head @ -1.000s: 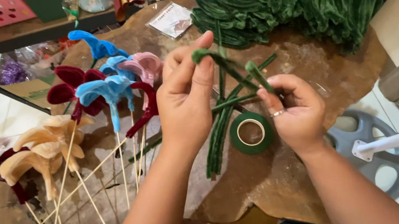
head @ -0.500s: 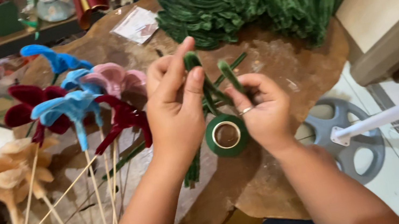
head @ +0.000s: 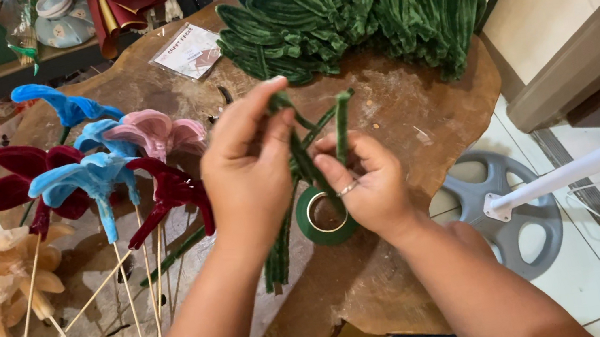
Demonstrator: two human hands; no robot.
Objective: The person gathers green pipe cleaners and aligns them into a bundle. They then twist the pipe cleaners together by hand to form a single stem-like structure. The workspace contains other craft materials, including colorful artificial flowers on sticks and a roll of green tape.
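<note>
Hands at frame centre: left hand (head: 247, 173) pinches green chenille stems (head: 304, 161); right hand (head: 369, 185) grips them below, above tape roll (head: 325, 217). Steady, tight pinching likely keeps stems aligned.

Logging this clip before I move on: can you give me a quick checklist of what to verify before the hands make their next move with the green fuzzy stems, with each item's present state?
1. Left hand pinches the green stems near their top: ok.
2. Right hand holds the same stems lower down: ok.
3. Green tape roll lies on the wooden table just below the hands: ok.
4. Stem ends aligned inside the hands: cannot tell, fingers cover them.
5. Finished flowers on sticks lie apart from the hands: ok.
6. Pile of green leaves lies apart from the hands, at the table's far edge: ok.
</note>
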